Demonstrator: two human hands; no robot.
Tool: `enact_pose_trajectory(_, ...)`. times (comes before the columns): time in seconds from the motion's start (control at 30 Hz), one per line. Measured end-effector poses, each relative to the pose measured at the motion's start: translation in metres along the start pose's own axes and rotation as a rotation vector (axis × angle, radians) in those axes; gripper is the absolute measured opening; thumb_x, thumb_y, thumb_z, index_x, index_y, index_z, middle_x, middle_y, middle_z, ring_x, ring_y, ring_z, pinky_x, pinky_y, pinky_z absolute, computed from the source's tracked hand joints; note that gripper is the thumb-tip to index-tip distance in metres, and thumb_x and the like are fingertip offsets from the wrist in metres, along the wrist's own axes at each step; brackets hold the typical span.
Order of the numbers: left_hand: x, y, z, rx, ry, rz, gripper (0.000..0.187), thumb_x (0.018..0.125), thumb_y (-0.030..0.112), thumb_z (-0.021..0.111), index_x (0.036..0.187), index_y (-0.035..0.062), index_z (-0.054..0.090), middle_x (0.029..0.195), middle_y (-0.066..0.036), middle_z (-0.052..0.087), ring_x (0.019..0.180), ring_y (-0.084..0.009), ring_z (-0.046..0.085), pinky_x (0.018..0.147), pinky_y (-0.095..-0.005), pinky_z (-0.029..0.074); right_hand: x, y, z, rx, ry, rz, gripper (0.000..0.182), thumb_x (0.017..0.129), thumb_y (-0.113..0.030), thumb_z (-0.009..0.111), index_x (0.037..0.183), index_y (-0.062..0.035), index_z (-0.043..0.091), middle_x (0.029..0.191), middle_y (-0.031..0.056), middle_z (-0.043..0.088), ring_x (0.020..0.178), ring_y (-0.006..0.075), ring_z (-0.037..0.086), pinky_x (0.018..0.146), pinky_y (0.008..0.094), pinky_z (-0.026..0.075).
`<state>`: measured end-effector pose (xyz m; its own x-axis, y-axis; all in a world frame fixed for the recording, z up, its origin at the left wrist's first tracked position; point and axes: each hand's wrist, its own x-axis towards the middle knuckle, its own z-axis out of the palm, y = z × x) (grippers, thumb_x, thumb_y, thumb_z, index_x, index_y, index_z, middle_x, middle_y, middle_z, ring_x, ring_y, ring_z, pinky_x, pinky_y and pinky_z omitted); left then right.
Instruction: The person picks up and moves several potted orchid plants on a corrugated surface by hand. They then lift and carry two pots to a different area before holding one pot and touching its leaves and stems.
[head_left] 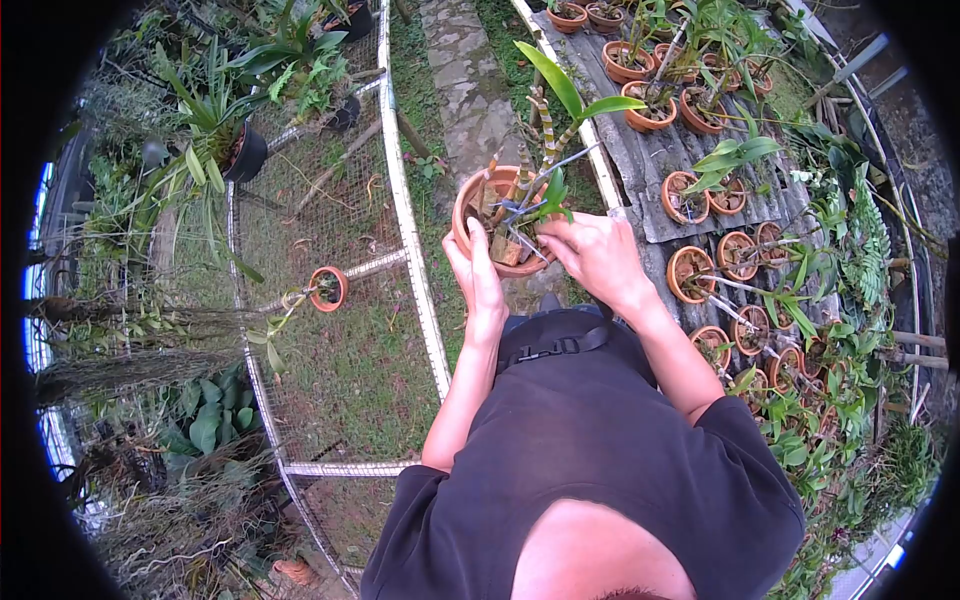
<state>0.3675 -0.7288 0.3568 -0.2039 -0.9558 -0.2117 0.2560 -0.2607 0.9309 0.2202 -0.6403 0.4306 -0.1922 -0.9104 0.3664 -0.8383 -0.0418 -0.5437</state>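
Note:
A terracotta pot [462,222] is held up in front of my body. It contains an orchid plant [548,140] with thick banded stems and long green leaves, set among brown chunks [508,249] that look like bark or brick. My left hand [480,272] grips the pot's near left side, thumb over the rim. At the right rim, my right hand [598,255] has its fingers pinched together at the plant's base, beside a small green leaf. What sits between those fingertips is hidden. A bluish strip [520,210] winds round the lower stems.
Several potted orchids stand on a corrugated sheet bench [650,215] at right. On the left is a wire mesh rack [330,390] with a white frame, bearing a small terracotta pot [328,289]. A stone path [460,80] runs ahead between them. Black pots [248,155] sit at upper left.

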Motion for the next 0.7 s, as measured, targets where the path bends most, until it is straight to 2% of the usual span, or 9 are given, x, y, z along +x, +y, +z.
enact_pose_trajectory(0.03, 0.001, 0.000, 0.002, 0.007, 0.007, 0.007, 0.045, 0.099, 0.040, 0.052, 0.121, 0.0032, 0.038, 0.119, -0.012, 0.047, 0.109, -0.0160, 0.048, 0.096, -0.0330, 0.040, 0.003, 0.001, 0.002, -0.041, -0.067, 0.021, 0.015, 0.080, -0.014, 0.068, 0.093, -0.0077, 0.070, 0.082, 0.0099, 0.068, 0.071, 0.0307, 0.066, 0.061, 0.0399, 0.052)
enact_pose_trajectory(0.13, -0.002, 0.002, 0.010, -0.011, 0.052, 0.000, 0.046, 0.098, 0.039, 0.055, 0.120, 0.0026, 0.039, 0.117, -0.012, 0.047, 0.107, -0.0156, 0.048, 0.095, -0.0316, 0.040, 0.008, 0.002, 0.012, -0.129, -0.240, 0.098, 0.017, 0.081, -0.016, 0.066, 0.094, -0.0077, 0.072, 0.083, 0.0121, 0.068, 0.074, 0.0322, 0.066, 0.065, 0.0425, 0.052)
enact_pose_trajectory(0.23, -0.005, 0.003, 0.014, -0.005, 0.053, 0.026, 0.046, 0.097, 0.038, 0.056, 0.120, 0.0018, 0.039, 0.116, -0.012, 0.047, 0.107, -0.0161, 0.048, 0.094, -0.0314, 0.040, 0.009, 0.010, 0.022, -0.121, -0.161, 0.040, 0.011, 0.079, -0.016, 0.064, 0.081, -0.0071, 0.072, 0.066, 0.0170, 0.064, 0.066, 0.0334, 0.067, 0.059, 0.0441, 0.053)
enact_pose_trajectory(0.53, 0.001, -0.004, 0.009, 0.084, 0.024, 0.092, 0.047, 0.097, 0.039, 0.057, 0.120, 0.0006, 0.040, 0.116, -0.013, 0.048, 0.107, -0.0170, 0.048, 0.094, -0.0318, 0.040, 0.010, 0.011, 0.024, -0.087, -0.149, 0.037, 0.010, 0.075, -0.009, 0.061, 0.075, -0.0027, 0.069, 0.069, 0.0190, 0.063, 0.068, 0.0347, 0.067, 0.060, 0.0447, 0.053)
enact_pose_trajectory(0.7, 0.000, -0.003, 0.012, 0.094, 0.000, 0.146, 0.047, 0.097, 0.038, 0.056, 0.119, 0.0005, 0.040, 0.115, -0.013, 0.049, 0.105, -0.0165, 0.048, 0.093, -0.0315, 0.040, 0.009, 0.011, 0.022, -0.115, -0.122, 0.033, 0.009, 0.078, -0.006, 0.058, 0.080, 0.0001, 0.065, 0.074, 0.0186, 0.064, 0.071, 0.0353, 0.066, 0.061, 0.0457, 0.052)
